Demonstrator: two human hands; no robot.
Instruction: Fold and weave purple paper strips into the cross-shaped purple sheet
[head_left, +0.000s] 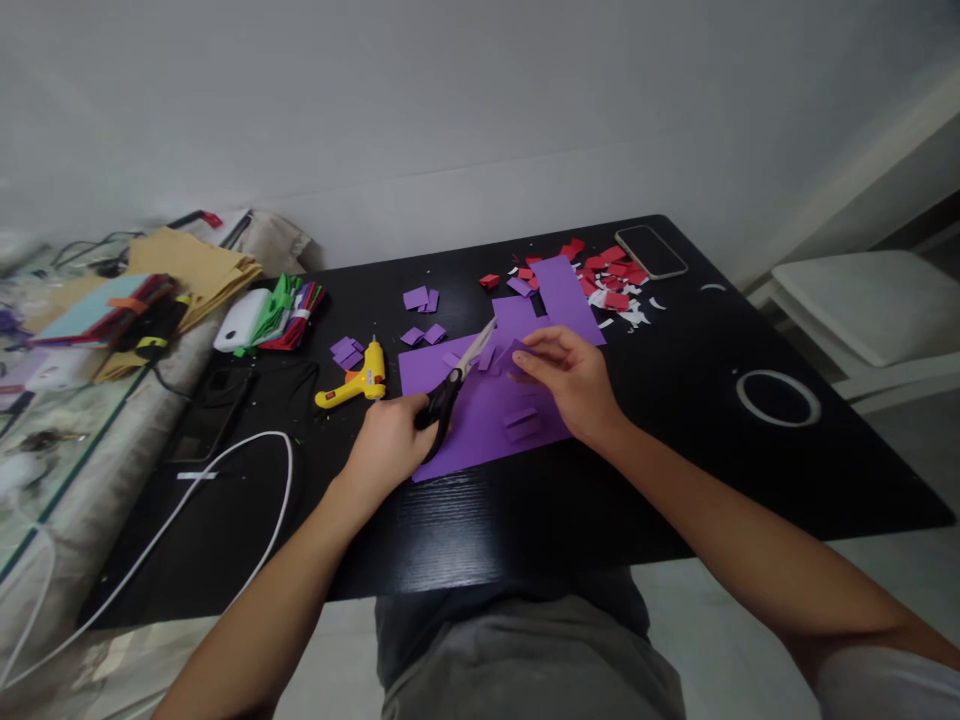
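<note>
My left hand (391, 438) grips the black handles of a pair of scissors (448, 390), whose blades point away to the upper right with their tips a little apart. Between the fingers of my right hand (574, 380) is a small purple paper piece (523, 352), just right of the blades. Below both hands lies a large purple sheet (457, 440) with several small cut pieces (523, 424) on it. A purple strip (564, 295) extends behind my right hand.
A yellow glue gun (364, 378) lies left of the sheet. Red and white scraps (611, 280) lie near a phone (651, 250). A tape ring (778, 397) rests at right. Purple pieces (421, 298), a white cable (289, 470) and green folded material (277, 308) occupy other spots.
</note>
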